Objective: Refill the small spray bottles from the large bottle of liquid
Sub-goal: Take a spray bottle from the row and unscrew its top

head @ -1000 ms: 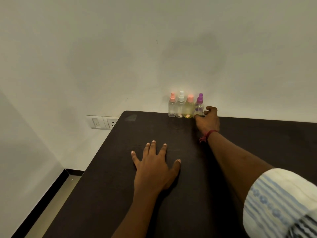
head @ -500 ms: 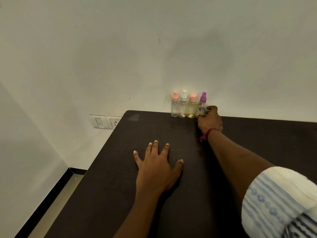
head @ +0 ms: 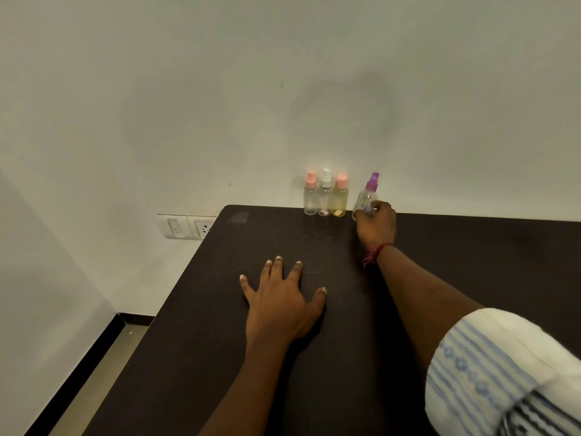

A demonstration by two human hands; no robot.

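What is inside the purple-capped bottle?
The purple-capped bottle looks clear in its upper part. The right hand covers the lower part, so any liquid there is hidden.

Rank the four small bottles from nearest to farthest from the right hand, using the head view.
1. Purple-capped bottle: gripped in the right hand, tilted, apart from the row.
2. Yellowish bottle: right end of the row at the wall.
3. White-capped bottle: middle of the row.
4. Pink-capped clear bottle: left end.
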